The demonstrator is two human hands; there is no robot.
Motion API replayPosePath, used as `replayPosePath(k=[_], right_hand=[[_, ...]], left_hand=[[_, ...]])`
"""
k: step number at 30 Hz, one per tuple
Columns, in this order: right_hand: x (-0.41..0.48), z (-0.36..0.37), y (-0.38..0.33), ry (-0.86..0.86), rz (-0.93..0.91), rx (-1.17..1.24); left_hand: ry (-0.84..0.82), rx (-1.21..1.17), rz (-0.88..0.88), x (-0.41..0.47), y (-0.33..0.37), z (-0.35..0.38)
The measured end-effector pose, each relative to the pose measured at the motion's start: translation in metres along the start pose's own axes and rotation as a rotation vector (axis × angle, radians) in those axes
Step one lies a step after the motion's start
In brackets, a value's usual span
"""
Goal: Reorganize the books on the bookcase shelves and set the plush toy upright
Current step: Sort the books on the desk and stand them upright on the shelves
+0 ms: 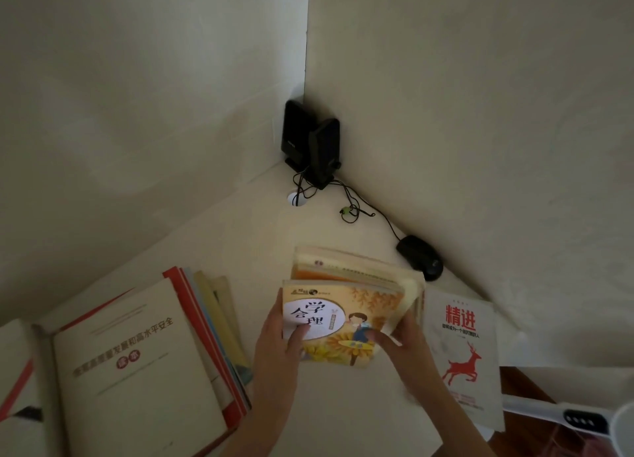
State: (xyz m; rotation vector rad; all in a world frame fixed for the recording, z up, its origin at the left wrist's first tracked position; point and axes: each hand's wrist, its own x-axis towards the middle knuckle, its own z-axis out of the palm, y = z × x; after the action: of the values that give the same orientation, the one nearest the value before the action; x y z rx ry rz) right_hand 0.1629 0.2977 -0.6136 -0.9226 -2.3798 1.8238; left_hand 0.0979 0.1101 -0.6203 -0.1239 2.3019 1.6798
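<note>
A small stack of yellow children's books [346,305] lies in the middle of the white desk [240,237]. My left hand [281,346] grips the stack's left edge with the thumb on the top cover. At the stack's right edge, my right hand [401,343] holds it too, its fingers resting on the cover. A white book with a red deer [463,350] lies flat just right of the stack. At the left lies a pile of books topped by a large white and red one [137,364]. No plush toy or bookcase shelf is in view.
Two black speakers [310,144] stand in the back corner with cables [346,202] trailing over the desk. A black mouse [420,255] sits by the right wall. A white desk lamp arm [562,419] reaches in at the lower right.
</note>
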Motion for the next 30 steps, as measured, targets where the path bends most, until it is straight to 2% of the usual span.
replayPosePath(k=[3,5,8,10,13,15,17,19,22,26,28,30], right_hand=[[0.004,0.005,0.005,0.009,0.047,0.013],[0.009,0.009,0.006,-0.010,0.087,0.018],[0.017,0.011,0.012,-0.067,0.222,0.010],[0.021,0.008,0.022,-0.111,0.324,-0.039],[0.022,0.010,0.031,-0.121,0.403,-0.083],[0.019,0.018,0.030,-0.032,0.377,-0.252],[0.012,0.027,0.024,0.133,0.261,-0.440],[0.007,0.035,0.022,0.152,0.211,-0.373],[0.002,0.048,0.027,0.034,0.273,-0.392],[0.007,0.051,0.023,0.049,0.339,-0.306],[0.009,0.050,0.023,0.041,0.308,-0.272],[0.009,0.049,0.025,0.059,0.246,-0.221]], left_hand=[[0.090,0.054,0.026,-0.001,-0.002,0.003],[0.094,0.084,0.042,0.000,0.003,0.004],[-0.067,0.168,-0.024,0.019,-0.010,0.007],[-0.218,0.311,-0.077,0.033,-0.025,0.007],[-0.269,0.397,-0.112,0.031,-0.035,0.011],[-0.226,0.433,-0.079,0.027,-0.043,0.013],[-0.190,0.549,-0.045,0.031,-0.053,0.013],[-0.168,0.623,-0.012,0.036,-0.058,0.013],[-0.162,0.447,-0.057,0.035,-0.052,0.017],[-0.169,0.269,-0.167,0.039,-0.054,0.016],[-0.206,0.209,-0.268,0.039,-0.055,0.014],[-0.186,0.175,-0.285,0.028,-0.051,0.013]])
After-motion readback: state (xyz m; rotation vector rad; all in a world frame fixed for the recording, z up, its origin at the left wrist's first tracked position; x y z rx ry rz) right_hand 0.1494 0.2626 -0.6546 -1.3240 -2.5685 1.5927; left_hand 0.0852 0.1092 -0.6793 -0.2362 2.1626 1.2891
